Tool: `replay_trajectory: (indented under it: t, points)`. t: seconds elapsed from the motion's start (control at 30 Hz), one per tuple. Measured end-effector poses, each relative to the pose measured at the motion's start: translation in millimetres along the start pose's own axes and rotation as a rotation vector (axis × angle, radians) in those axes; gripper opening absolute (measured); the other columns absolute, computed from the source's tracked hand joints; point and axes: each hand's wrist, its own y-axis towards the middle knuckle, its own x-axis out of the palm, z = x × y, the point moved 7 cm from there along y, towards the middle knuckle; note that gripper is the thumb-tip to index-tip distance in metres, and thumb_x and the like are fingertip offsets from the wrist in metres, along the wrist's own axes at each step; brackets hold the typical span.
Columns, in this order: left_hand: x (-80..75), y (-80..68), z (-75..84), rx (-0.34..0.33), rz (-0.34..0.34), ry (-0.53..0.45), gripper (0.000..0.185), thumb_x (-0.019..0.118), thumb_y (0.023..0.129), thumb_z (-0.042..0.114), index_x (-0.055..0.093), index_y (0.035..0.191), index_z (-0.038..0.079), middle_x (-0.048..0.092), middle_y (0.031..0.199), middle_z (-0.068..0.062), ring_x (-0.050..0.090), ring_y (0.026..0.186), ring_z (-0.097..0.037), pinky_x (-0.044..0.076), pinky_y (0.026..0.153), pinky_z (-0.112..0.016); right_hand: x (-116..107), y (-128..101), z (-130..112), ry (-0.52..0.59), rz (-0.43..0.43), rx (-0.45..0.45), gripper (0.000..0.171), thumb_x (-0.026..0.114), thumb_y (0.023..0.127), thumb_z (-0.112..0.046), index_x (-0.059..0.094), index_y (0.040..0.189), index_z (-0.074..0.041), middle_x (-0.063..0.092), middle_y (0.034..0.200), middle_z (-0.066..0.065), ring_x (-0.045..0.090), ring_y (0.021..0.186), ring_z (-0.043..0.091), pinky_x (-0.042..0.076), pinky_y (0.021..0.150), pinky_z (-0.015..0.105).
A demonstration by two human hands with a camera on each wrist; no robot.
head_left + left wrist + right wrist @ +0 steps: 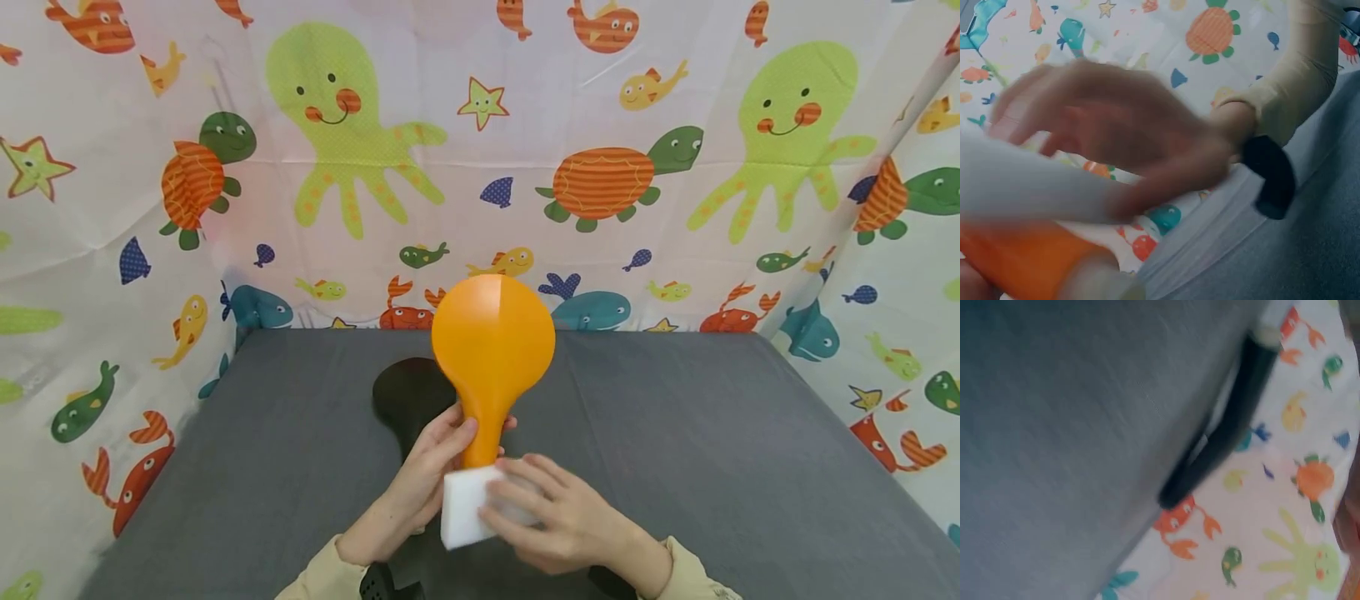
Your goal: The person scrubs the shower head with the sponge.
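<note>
An orange pear-shaped balloon [492,346] stands upright over the grey table [712,433]. My left hand [459,440] grips its narrow neck, thumb in front. My right hand [536,500] holds a white sponge block [461,504] against the bottom of the neck, with its fingers curved over the sponge. In the left wrist view the right hand [1116,125] is blurred above the sponge [1016,187], and the balloon [1022,262] fills the lower left corner. The right wrist view shows neither hand nor balloon clearly.
Cloth walls printed with sea creatures [600,183] close in the table at the back and both sides. The balloon's dark shadow [405,396] lies on the table behind my left hand. A black strap [1222,437] crosses the right wrist view over the grey cloth [1054,425].
</note>
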Motion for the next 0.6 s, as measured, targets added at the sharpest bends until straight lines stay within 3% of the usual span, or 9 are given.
replay_trajectory:
  t: [0.13, 0.27, 0.37, 0.47, 0.6]
  points:
    - [0.0, -0.9, -2.3, -0.013, 0.014, 0.038, 0.026, 0.039, 0.100, 0.010, 0.052, 0.122, 0.005, 0.057, 0.110, -0.004, 0.056, 0.094, -0.015, 0.048, 0.085, -0.028, -16, 7, 37, -0.046, 0.176, 0.259, 0.032, 0.049, 0.089, -0.018, 0.057, 0.114, -0.001, 0.050, 0.114, 0.026, 0.048, 0.105, 0.042, 0.041, 0.090, 0.041]
    - [0.8, -0.5, -3.8, -0.005, 0.021, 0.066, 0.023, 0.043, 0.098, 0.007, 0.059, 0.115, 0.005, 0.059, 0.104, -0.004, 0.057, 0.088, -0.017, 0.049, 0.085, -0.030, -22, 8, 51, -0.049, 0.237, 0.433, 0.035, 0.050, 0.090, -0.019, 0.055, 0.116, 0.003, 0.045, 0.117, 0.029, 0.043, 0.109, 0.044, 0.033, 0.100, 0.040]
    - [-2.5, -0.4, -1.3, 0.045, 0.040, 0.054, 0.023, 0.044, 0.098, 0.005, 0.062, 0.113, 0.006, 0.061, 0.102, -0.003, 0.058, 0.088, -0.015, 0.050, 0.082, -0.028, -17, 10, 38, 0.012, 0.221, 0.382, 0.034, 0.050, 0.090, -0.018, 0.055, 0.116, 0.004, 0.046, 0.116, 0.030, 0.044, 0.107, 0.044, 0.035, 0.100, 0.039]
    - [-8.9, 0.3, 2.4, 0.069, 0.081, 0.025, 0.026, 0.043, 0.098, 0.003, 0.061, 0.116, 0.005, 0.062, 0.106, -0.006, 0.059, 0.093, -0.016, 0.050, 0.084, -0.030, -10, 10, 16, 0.107, 0.171, 0.226, 0.033, 0.048, 0.087, -0.015, 0.056, 0.113, 0.003, 0.048, 0.113, 0.029, 0.047, 0.103, 0.042, 0.042, 0.092, 0.039]
    - [-14.7, 2.0, 4.7, 0.057, 0.117, -0.007, 0.030, 0.039, 0.099, 0.002, 0.054, 0.125, -0.001, 0.059, 0.115, -0.010, 0.058, 0.102, -0.022, 0.048, 0.089, -0.039, -3, 5, -4, 0.194, 0.068, 0.024, 0.031, 0.042, 0.084, -0.013, 0.058, 0.108, -0.001, 0.052, 0.111, 0.023, 0.050, 0.102, 0.039, 0.044, 0.081, 0.040]
